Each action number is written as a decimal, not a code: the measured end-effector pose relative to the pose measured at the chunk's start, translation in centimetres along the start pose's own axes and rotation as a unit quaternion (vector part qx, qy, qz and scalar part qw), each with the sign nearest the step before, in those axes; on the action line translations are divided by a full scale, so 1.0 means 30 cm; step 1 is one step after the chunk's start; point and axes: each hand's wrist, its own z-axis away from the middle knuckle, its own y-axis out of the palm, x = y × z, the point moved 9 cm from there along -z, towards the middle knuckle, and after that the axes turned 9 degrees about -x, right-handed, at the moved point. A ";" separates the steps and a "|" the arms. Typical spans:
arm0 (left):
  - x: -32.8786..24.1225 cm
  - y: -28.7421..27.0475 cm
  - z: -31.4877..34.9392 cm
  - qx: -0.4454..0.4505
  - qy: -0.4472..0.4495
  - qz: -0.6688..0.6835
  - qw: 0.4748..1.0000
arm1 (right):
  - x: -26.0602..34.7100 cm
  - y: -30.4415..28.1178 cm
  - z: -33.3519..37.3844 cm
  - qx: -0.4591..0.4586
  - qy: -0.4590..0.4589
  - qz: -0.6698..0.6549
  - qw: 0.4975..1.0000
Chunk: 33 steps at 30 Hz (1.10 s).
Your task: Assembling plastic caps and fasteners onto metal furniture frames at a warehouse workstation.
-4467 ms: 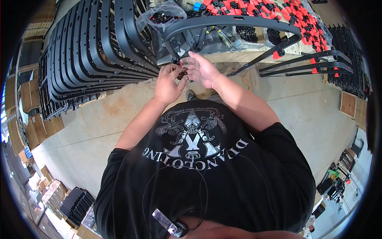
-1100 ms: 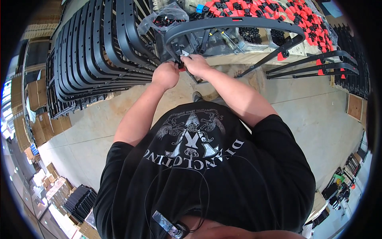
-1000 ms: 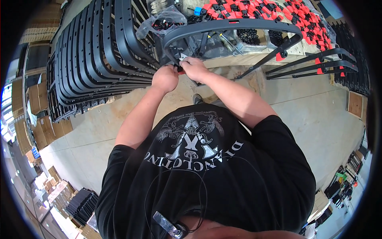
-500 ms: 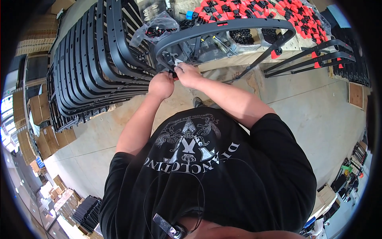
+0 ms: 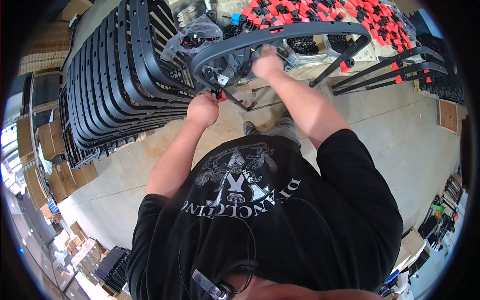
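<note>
A curved black metal frame arches over the bench in front of me. My left hand is closed at its near left end, around a red and black plastic piece fitted there. My right hand is over the bench, inside the frame's arch, beside hand tools with yellow on them. Its fingers point away from me and are partly hidden, so its grip is unclear. A shiny metal piece lies between the hands, near the frame's left bend. Another red clip sits on the frame's right leg.
Many similar black frames stand stacked on the left. Red and black plastic pieces are heaped on the bench's far side. A clear plastic bag holds small parts. More frames with red clips lean at the right.
My right hand has left the spot beside my left hand and moved right and farther over the bench. The left hand stays at the frame's end.
</note>
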 end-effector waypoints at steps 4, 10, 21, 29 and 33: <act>0.015 0.006 0.005 -0.005 -0.021 0.010 1.000 | -0.124 -0.009 -0.075 0.062 0.045 0.074 0.994; 0.035 0.026 0.002 -0.019 -0.024 0.024 0.999 | -0.125 0.027 -0.073 0.205 0.028 0.132 0.970; 0.044 -0.007 0.067 -0.039 -0.048 0.049 0.997 | -0.204 0.045 0.293 0.224 0.177 -0.427 0.858; -0.195 -0.054 0.163 0.083 0.070 0.661 0.742 | 0.074 -0.174 0.585 0.469 0.029 -0.309 0.827; -0.202 -0.098 0.161 0.077 0.083 0.651 0.751 | 0.119 -0.189 0.611 0.502 0.027 -0.357 0.787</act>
